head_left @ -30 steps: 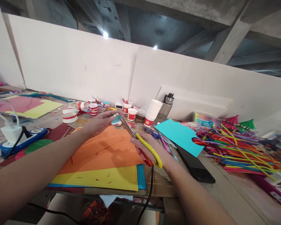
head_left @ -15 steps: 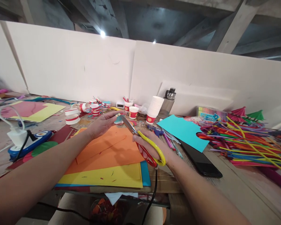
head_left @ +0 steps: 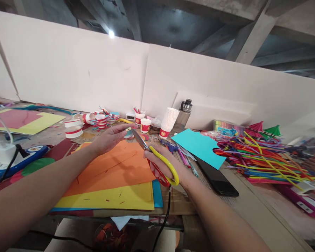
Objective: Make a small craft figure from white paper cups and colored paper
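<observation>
- Left hand (head_left: 109,140) pinches a cup piece (head_left: 127,133) above the orange paper (head_left: 115,168).
- Right hand (head_left: 182,173) grips scissors (head_left: 160,157) over the paper's right edge, with the blades at the cup piece.

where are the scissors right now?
Head view, centre: the scissors are in the right hand above the orange paper, blade tips by the small teal piece held in the left hand.

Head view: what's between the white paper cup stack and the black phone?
A turquoise paper sheet and a few loose coloured pens, in the head view.
</observation>
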### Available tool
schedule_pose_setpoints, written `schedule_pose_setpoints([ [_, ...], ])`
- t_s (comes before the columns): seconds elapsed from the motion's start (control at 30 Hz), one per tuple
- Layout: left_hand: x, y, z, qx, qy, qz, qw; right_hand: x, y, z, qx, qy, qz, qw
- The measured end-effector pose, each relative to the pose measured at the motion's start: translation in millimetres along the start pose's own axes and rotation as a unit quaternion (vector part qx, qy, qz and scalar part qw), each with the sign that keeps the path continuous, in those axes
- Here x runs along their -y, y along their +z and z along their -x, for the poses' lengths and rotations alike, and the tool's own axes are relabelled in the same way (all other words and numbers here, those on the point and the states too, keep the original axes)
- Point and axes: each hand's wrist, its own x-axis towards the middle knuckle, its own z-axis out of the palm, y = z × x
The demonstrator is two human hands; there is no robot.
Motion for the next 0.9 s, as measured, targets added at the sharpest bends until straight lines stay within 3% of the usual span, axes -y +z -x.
schedule_pose_setpoints([
  [0.23, -3.2, 2.6, 0.0, 0.005, -0.004, -0.010, 1.000, 2.9, 0.7, -0.7, 0.005, 0.028, -0.013, 0.999],
  [0.9, -2.3, 1.7, 1.3, 0.006, -0.003, -0.038, 0.999, -4.7, 3.3, -0.8, -0.011, -0.004, 0.002, 1.000],
])
